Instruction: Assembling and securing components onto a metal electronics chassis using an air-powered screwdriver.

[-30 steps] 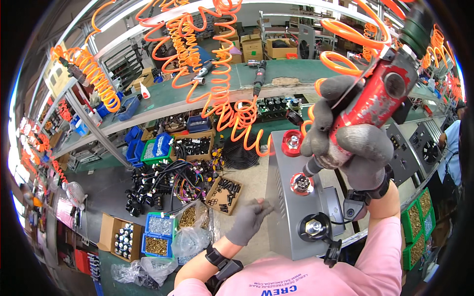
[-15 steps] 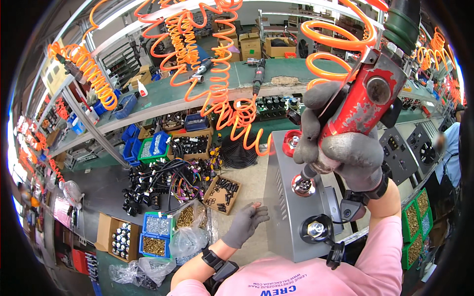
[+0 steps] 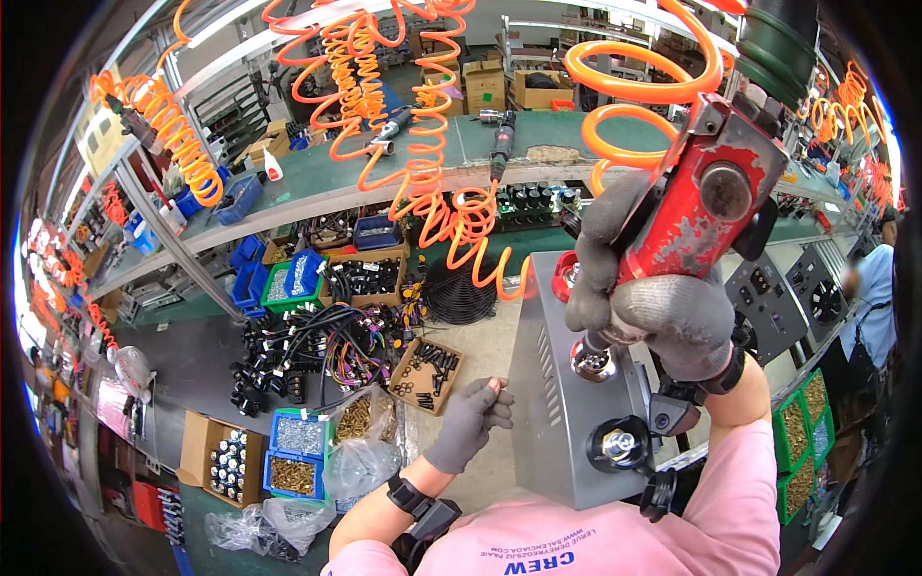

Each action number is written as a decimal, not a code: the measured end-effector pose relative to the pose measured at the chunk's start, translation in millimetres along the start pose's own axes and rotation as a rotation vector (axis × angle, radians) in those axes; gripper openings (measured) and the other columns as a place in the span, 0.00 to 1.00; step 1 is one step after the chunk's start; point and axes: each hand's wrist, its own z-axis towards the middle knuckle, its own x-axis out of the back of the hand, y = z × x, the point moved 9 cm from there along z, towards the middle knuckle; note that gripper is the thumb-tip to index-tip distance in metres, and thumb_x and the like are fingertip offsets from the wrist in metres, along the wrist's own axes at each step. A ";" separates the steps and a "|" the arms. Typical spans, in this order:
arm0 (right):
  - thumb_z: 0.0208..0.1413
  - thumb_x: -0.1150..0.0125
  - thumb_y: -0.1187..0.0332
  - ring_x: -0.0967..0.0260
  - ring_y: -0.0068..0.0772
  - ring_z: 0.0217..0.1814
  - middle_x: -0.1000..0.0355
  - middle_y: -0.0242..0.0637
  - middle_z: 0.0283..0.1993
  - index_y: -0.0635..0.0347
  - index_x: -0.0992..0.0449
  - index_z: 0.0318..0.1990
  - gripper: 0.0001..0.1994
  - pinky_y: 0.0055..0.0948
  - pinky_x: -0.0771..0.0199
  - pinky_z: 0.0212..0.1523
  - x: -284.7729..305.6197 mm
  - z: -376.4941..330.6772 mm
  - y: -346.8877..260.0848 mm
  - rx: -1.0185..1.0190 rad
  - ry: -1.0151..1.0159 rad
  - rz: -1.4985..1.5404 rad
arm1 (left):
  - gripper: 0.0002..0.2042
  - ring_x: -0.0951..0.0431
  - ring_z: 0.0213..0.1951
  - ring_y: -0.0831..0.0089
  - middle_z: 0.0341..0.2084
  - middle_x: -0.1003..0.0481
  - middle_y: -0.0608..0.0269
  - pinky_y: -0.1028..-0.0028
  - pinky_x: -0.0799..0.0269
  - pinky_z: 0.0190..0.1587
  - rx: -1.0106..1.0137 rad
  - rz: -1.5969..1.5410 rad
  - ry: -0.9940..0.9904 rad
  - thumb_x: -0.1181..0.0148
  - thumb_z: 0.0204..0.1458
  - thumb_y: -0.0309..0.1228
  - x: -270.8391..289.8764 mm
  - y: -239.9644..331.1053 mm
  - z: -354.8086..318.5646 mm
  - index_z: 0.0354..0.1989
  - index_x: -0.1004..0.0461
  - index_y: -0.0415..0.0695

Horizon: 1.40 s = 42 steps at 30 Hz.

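Observation:
My gloved right hand [image 3: 663, 307] is wrapped round a worn red air screwdriver [image 3: 706, 206] and holds it tilted over a grey metal box [image 3: 543, 403]. The tool's tip reaches a round metal fitting [image 3: 593, 360] on the box's upper face; the glove partly hides the contact. A red-ringed fitting [image 3: 565, 274] sits at the box's far end, and a black-ringed socket [image 3: 618, 444] at its near end. Left of the box, apart from it, my gloved left hand [image 3: 468, 425] has curled fingers close to the thumb. Anything between them is too small to make out.
A small carton of black screws and rings [image 3: 425, 374] lies beyond my left hand. Cable bundles [image 3: 331, 350], blue bins of fasteners [image 3: 296, 475] and a carton of silver-topped parts [image 3: 229, 466] stand leftward. Orange coiled hoses [image 3: 427, 163] hang ahead. A person [image 3: 869, 298] is at far right.
My left hand has risen slightly toward the carton of screws, its fingers curling more. The screwdriver has shifted a little left and down, still over the same fitting.

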 end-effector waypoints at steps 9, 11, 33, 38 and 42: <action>0.34 0.37 0.77 0.33 0.22 0.28 0.32 0.33 0.30 0.63 0.32 0.44 0.23 0.20 0.33 0.25 -4.0 2.6 -0.5 0.046 -0.057 0.030 | 0.11 0.33 0.30 0.78 0.29 0.34 0.64 0.76 0.33 0.35 -0.184 -0.104 -0.034 0.52 0.54 0.28 -20.3 38.9 -6.6 0.43 0.36 0.35; 0.34 0.39 0.77 0.33 0.24 0.25 0.34 0.33 0.29 0.64 0.33 0.44 0.23 0.20 0.34 0.22 -2.0 1.7 -4.5 0.110 -0.002 0.057 | 0.11 0.34 0.28 0.78 0.28 0.34 0.65 0.77 0.33 0.33 -0.199 -0.138 -0.038 0.52 0.53 0.26 -29.1 48.9 -11.1 0.43 0.37 0.36; 0.34 0.39 0.73 0.31 0.35 0.32 0.37 0.35 0.32 0.54 0.36 0.48 0.27 0.35 0.27 0.32 -4.5 -15.7 -9.5 0.272 -0.045 0.310 | 0.12 0.46 0.16 0.85 0.19 0.39 0.72 0.85 0.52 0.17 -0.112 -0.036 -0.174 0.57 0.58 0.39 -112.4 85.1 -57.9 0.31 0.36 0.42; 0.34 0.38 0.72 0.32 0.34 0.31 0.37 0.34 0.32 0.53 0.36 0.47 0.27 0.37 0.28 0.33 -3.2 -15.4 -12.1 0.299 -0.102 0.271 | 0.12 0.45 0.16 0.84 0.20 0.39 0.71 0.84 0.51 0.18 -0.136 -0.084 -0.225 0.57 0.58 0.38 -116.2 84.4 -56.2 0.31 0.36 0.42; 0.34 0.37 0.72 0.33 0.33 0.30 0.37 0.34 0.32 0.53 0.36 0.47 0.27 0.38 0.29 0.34 -1.1 -16.2 -8.6 0.297 -0.099 0.297 | 0.11 0.45 0.16 0.83 0.19 0.39 0.71 0.83 0.51 0.17 -0.095 -0.149 -0.230 0.57 0.58 0.38 -119.3 81.3 -56.0 0.31 0.37 0.43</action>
